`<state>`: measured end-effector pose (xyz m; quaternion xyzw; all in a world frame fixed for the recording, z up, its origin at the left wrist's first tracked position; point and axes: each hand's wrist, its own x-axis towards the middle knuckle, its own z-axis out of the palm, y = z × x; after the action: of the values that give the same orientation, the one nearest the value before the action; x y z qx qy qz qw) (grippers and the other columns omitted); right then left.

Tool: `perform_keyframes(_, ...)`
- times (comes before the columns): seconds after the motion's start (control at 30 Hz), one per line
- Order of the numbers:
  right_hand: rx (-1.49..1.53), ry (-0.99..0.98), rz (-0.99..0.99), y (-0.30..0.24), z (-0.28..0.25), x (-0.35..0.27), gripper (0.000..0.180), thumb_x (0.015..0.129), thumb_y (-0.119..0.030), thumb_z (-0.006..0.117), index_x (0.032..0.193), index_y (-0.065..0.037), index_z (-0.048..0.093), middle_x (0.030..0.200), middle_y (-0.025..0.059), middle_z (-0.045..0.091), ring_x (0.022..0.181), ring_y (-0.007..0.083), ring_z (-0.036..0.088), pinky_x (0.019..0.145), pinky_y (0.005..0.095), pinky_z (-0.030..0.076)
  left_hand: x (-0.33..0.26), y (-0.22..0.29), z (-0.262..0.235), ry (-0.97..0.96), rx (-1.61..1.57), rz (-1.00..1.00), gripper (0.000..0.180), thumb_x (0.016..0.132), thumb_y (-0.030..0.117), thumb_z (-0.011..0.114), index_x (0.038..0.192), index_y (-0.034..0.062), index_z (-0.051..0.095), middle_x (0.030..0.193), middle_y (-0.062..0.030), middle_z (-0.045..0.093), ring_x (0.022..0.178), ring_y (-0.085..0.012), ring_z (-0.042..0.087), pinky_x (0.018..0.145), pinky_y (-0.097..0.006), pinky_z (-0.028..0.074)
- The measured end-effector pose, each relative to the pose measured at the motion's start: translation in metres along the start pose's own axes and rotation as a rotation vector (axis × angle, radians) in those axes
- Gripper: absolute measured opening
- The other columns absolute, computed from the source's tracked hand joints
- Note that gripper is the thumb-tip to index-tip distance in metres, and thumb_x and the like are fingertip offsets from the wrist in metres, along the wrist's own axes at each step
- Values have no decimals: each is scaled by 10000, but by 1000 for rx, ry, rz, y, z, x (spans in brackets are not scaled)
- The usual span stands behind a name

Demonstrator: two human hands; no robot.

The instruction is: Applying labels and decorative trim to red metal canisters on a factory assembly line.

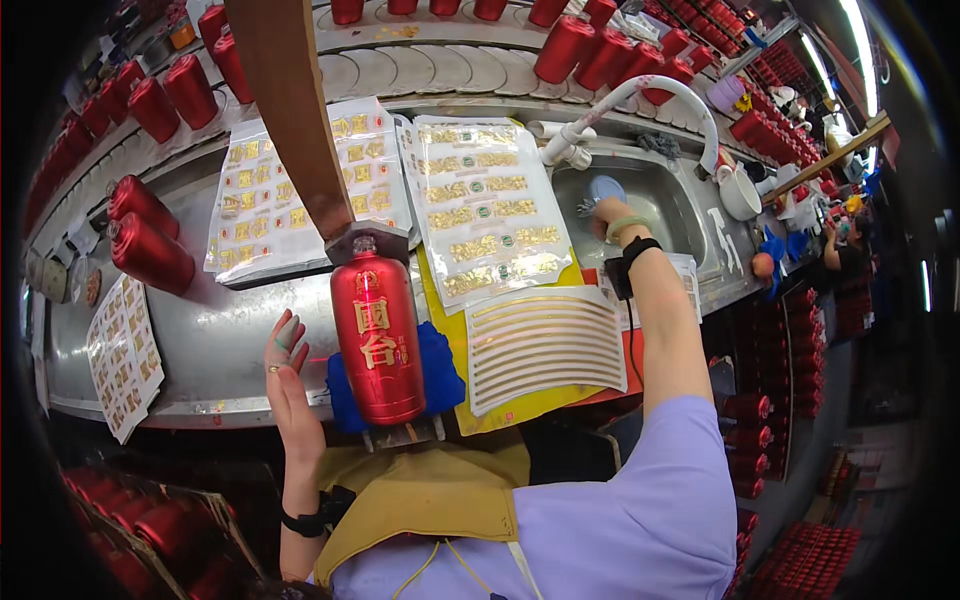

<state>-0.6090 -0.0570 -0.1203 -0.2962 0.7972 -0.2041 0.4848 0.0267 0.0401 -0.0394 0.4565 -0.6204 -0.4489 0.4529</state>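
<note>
A shiny red bottle [377, 345] with gold raised characters lies in front of me on a blue cloth [440, 368], its neck at a metal bracket under a wooden post. Just left of it is my left hand [292, 385], raised with nothing in it, fingers loosely extended and apart. My right hand [612, 214] reaches into the steel sink [668, 190], closed at a light-blue rounded object [606, 187] whose kind I cannot make out; the fingertips are partly hidden. Between the bottle and my right arm lies a sheet of curved gold strips [547, 345].
Sheets of gold stickers [490, 205] cover the bench behind the bottle. A wooden post [285, 100] rises in front of me. A white faucet [640, 88] arches over the sink. Red bottles [150, 255] stand left; more line a conveyor [440, 68] at the back.
</note>
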Motion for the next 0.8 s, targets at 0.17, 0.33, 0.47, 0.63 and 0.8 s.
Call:
perform_keyframes(0.17,405,-285,-252,-76,43,-90,257,1050,-225,590,1062,14,685,885,65,680,731,163,664,657,307,555,-3,-4,-2,1,1,-34,719,1113,533,224,1545,-20,380,1588,-183,404,1432,-332,450,1176,-466,370)
perform_keyframes(0.33,-510,194,-383,-92,92,-127,751,815,-562,813,1230,37,633,1059,138,690,942,231,681,811,323,540,2,4,8,-43,-18,-22,713,1114,533,221,1545,-10,385,1591,-180,402,1432,-332,452,1174,-464,374)
perform_keyframes(0.47,-620,205,-306,-72,95,-118,1082,654,-640,881,1399,67,542,1277,263,642,1101,311,660,926,364,513,4,17,11,-17,-43,21,713,1116,529,208,1538,-15,394,1590,-182,404,1429,-329,455,1172,-463,377)
perform_keyframes(0.63,-447,72,-306,-50,58,-99,511,817,-451,847,983,28,788,821,70,744,699,135,635,621,290,478,3,13,5,7,-57,17,731,1110,548,217,1536,-19,392,1588,-182,407,1423,-326,461,1167,-461,381)
perform_keyframes(0.8,-581,79,-289,-55,43,-114,383,844,-433,820,883,-52,806,717,47,709,604,144,585,554,321,452,5,21,-4,7,-106,50,676,1124,496,241,1535,-18,394,1568,-183,423,1404,-318,477,1149,-456,393)
